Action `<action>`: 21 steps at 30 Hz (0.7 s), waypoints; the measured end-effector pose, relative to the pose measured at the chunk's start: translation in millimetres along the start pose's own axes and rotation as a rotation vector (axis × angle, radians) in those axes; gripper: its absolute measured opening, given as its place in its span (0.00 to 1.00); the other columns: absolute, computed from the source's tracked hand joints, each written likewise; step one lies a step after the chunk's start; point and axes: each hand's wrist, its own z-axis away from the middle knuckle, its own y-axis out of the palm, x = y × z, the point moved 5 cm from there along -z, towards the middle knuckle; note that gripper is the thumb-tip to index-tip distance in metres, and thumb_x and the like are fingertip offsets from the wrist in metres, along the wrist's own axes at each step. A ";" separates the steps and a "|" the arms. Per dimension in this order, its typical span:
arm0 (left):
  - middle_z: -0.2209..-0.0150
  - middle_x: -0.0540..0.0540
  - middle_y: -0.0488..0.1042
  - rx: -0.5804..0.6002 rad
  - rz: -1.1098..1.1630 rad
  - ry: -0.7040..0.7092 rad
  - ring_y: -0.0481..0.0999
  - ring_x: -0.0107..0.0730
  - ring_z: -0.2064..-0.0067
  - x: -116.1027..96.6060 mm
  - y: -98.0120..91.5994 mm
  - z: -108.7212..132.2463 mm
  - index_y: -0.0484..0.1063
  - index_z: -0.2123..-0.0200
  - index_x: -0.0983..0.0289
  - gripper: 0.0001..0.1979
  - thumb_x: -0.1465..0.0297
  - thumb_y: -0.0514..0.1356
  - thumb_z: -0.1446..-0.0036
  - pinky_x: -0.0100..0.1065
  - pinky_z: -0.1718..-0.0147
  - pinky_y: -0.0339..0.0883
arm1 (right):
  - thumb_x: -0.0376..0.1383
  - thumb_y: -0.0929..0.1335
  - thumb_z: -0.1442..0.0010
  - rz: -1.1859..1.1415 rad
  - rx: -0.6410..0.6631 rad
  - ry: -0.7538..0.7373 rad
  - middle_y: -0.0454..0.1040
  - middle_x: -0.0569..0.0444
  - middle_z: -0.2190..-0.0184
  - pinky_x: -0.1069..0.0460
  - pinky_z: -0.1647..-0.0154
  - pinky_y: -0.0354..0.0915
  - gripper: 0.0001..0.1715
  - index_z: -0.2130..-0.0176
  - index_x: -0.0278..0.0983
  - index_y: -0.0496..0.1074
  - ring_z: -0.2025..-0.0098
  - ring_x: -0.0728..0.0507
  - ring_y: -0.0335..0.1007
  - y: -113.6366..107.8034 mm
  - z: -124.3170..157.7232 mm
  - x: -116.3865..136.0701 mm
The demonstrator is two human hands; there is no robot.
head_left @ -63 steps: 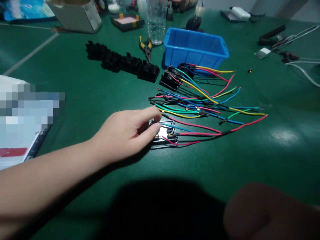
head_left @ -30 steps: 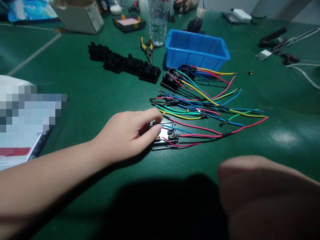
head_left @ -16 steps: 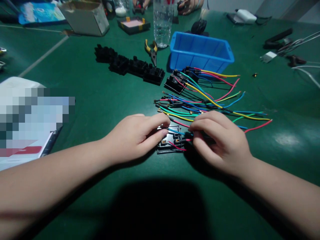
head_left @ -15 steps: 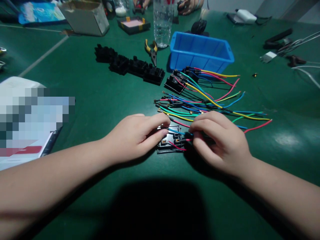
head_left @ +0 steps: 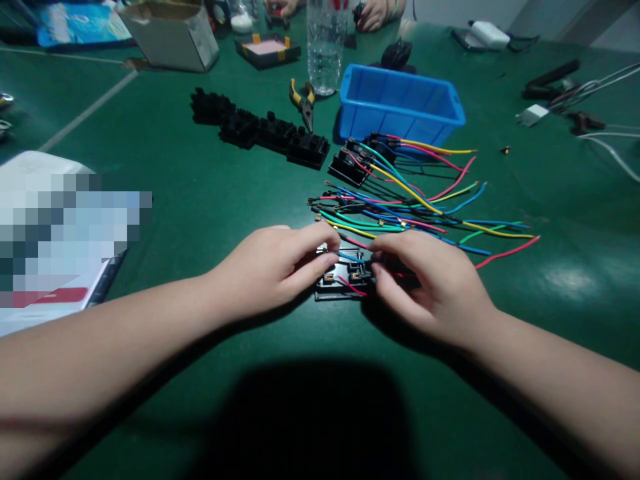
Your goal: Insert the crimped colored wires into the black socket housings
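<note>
In front of me a black socket module (head_left: 343, 292) lies on the table, back side up, with metal terminals and a short red wire (head_left: 354, 287) across it. My left hand (head_left: 287, 267) is at its upper left corner, thumb and index finger pinched on the end of a blue wire (head_left: 353, 257). From there the wire runs right to my right hand (head_left: 435, 283). That hand is closed at the module's right edge, pinching the wire around a dark sleeved part; its fingertips hide the exact grip. A bundle of coloured wires (head_left: 395, 223) lies just beyond both hands.
Wired black modules (head_left: 350, 167) sit before a blue bin (head_left: 400, 123). Farther left are a row of black modules (head_left: 273, 133), pliers (head_left: 303, 103) and a plastic bottle (head_left: 325, 53). A cardboard box (head_left: 173, 37) stands at the back. Another person's hands (head_left: 375, 15) show at the far edge.
My right hand has moved slightly left, closer to the module and along the blue wire. My left hand stays nearly in place.
</note>
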 end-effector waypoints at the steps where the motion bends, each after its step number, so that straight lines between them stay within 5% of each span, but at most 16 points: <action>1: 0.70 0.49 0.75 -0.003 0.000 -0.002 0.71 0.29 0.71 0.1 -0.1 -0.1 0.69 0.59 0.61 0.11 0.63 0.51 0.35 0.29 0.71 0.57 | 0.31 0.65 0.40 -0.010 0.005 0.009 0.78 0.50 0.65 0.49 0.67 0.69 0.10 0.56 0.38 0.68 0.66 0.42 0.75 0.3 0.2 -0.2; 21: 0.76 0.44 0.68 -0.067 0.136 -0.043 0.67 0.24 0.75 2.0 -3.3 1.0 0.68 0.59 0.62 0.10 0.62 0.54 0.36 0.26 0.74 0.55 | 0.27 0.63 0.39 -0.068 -0.013 0.016 0.75 0.51 0.62 0.50 0.66 0.68 0.19 0.50 0.41 0.67 0.62 0.43 0.73 -1.0 3.6 -2.9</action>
